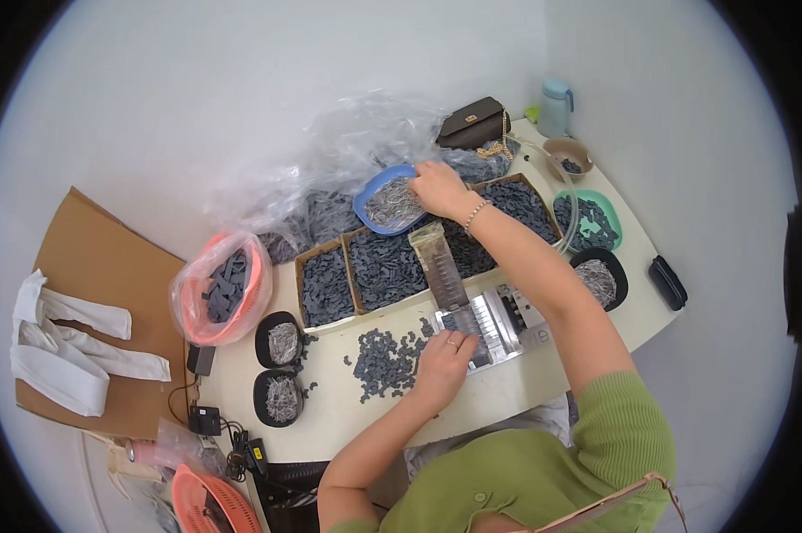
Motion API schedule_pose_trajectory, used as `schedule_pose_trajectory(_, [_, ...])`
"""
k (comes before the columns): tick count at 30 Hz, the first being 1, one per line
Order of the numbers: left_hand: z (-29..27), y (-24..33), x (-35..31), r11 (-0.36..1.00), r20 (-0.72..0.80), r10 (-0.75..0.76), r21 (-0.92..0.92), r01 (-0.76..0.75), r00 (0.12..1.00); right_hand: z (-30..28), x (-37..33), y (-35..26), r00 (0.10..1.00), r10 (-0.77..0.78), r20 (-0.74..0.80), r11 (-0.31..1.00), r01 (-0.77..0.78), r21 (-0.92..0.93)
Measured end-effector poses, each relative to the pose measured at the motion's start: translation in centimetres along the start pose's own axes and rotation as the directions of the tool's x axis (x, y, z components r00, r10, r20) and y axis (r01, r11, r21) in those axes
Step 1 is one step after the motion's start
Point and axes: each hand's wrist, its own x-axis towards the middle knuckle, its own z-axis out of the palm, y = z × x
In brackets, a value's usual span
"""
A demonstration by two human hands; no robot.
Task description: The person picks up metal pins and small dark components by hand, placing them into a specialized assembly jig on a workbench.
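Note:
My right hand point(440, 189) reaches over the right rim of a blue tray point(363, 211) of thin silvery metal pins point(392, 204). Its fingers are bent together; their tips are partly hidden, and I cannot make out what they hold. My left hand point(445, 366) lies at the left edge of a metal fixture point(494, 324), fingers curled inward and whatever they grip hidden. A clear slotted plastic piece point(441, 266) extends back from the fixture toward the blue tray. Left of the fixture, beside my left hand, small dark grey parts point(385, 362) are spread on the table.
Cardboard boxes point(358, 284) of dark parts line the table's middle. Black bowls point(263, 413) of pins stand left, another black bowl point(621, 275) right, near a green tray point(616, 222). A pink basket point(263, 293), a dark bag point(472, 123), a blue bottle point(555, 108) and a black case point(667, 282) surround them.

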Motion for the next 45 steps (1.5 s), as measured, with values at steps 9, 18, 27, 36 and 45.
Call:
schedule_pose_trajectory(9, [-1.2,0.0,-0.8,0.998,0.081,0.018,0.057,-0.023,0.997,-7.3,-9.7,-2.6,0.952,-0.21,0.222,0.747,0.01,0.665])
schedule_pose_trajectory(18, [-0.4,-1.7,-1.8,0.982,0.102,-0.191,0.024,0.189,0.976,-7.6,-18.0,-8.4,0.95,-0.269,0.159,0.944,0.228,0.238])
schedule_pose_trajectory(27, [0.0,-1.1,-1.7,0.979,0.152,-0.205,0.048,0.2,0.967,-7.3,-20.1,-6.6,0.984,-0.172,0.05,0.926,0.144,0.348])
schedule_pose_trajectory(36, [0.1,-1.2,-1.3,0.981,0.173,-0.19,0.065,0.182,0.966,-8.2,-21.5,-8.2,0.979,-0.187,0.085,0.959,0.163,0.234])
schedule_pose_trajectory(45, [-0.2,-1.2,-0.3,0.934,0.129,-0.337,-0.082,0.348,0.933,-9.1,-21.9,-8.0,0.97,-0.183,0.161,0.964,0.144,0.226])
